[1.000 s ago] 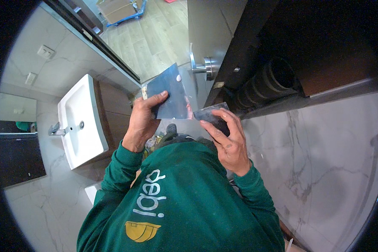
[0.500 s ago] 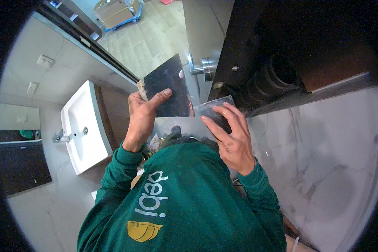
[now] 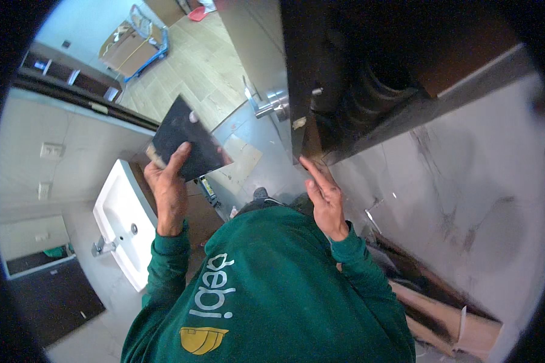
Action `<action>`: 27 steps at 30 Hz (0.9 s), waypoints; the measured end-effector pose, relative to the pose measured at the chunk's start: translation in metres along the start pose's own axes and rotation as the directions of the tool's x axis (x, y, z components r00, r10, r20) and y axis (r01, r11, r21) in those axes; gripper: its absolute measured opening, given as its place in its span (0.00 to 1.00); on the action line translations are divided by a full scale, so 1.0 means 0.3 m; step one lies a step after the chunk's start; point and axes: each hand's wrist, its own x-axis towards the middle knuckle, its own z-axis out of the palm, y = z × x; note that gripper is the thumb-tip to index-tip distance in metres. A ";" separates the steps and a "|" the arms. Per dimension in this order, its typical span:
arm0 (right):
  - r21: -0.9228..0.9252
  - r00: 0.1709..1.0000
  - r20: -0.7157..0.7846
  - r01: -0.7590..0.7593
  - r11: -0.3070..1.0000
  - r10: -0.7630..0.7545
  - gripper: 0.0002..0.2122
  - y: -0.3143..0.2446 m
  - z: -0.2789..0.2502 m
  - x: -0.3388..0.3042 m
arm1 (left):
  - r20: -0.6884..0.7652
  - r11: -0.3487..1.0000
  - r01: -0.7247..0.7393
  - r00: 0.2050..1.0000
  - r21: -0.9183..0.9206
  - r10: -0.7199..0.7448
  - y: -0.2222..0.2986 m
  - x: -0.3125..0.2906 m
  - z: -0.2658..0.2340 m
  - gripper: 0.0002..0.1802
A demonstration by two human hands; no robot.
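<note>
My left hand (image 3: 168,187) grips a black, flat rectangular plate (image 3: 191,140), thumb across its face and fingers behind. The plate is tilted, with a small white spot near its upper edge and a pale, rough strip at the corner by my fingers. Over to the right, my right hand (image 3: 327,206) is raised with its fingers pressed together and pointing up. Its fingertips are by the lower end of a dark brown panel edge (image 3: 303,103). Whether they touch that edge, and what lies behind them, is hidden.
A white washbasin (image 3: 124,227) with a chrome tap (image 3: 103,246) is at the left. A door with a metal handle (image 3: 269,104) stands ahead. Beyond it, a cardboard box (image 3: 130,51) sits on a blue trolley. Wooden boards (image 3: 448,320) lie at the lower right.
My left hand has moved left with the black plate, away from my right hand. The smaller dark grey piece at my right hand no longer shows clearly. My view has shifted too.
</note>
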 end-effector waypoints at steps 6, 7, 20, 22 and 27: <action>0.495 0.947 -0.218 -0.100 0.863 0.235 0.24 0.169 0.052 0.006 | -0.078 0.977 0.149 0.987 0.152 -0.139 -0.022 0.016 -0.046 0.14; 0.474 0.944 -0.250 -0.075 0.877 0.216 0.24 0.191 0.067 0.018 | -0.009 0.983 0.101 0.995 0.156 -0.101 -0.030 0.026 -0.055 0.14; 0.280 0.854 -0.516 0.097 0.955 0.065 0.21 0.329 0.221 0.132 | 0.140 0.972 0.037 0.988 0.234 -0.071 -0.079 0.162 -0.097 0.12; 0.282 0.848 -0.526 0.096 0.955 0.070 0.21 0.337 0.230 0.139 | 0.134 0.946 0.007 0.990 0.324 -0.054 -0.090 0.173 -0.095 0.12; 0.257 0.824 -0.563 0.103 0.961 0.062 0.21 0.334 0.251 0.153 | 0.143 0.927 0.003 0.988 0.375 -0.061 -0.101 0.202 -0.120 0.11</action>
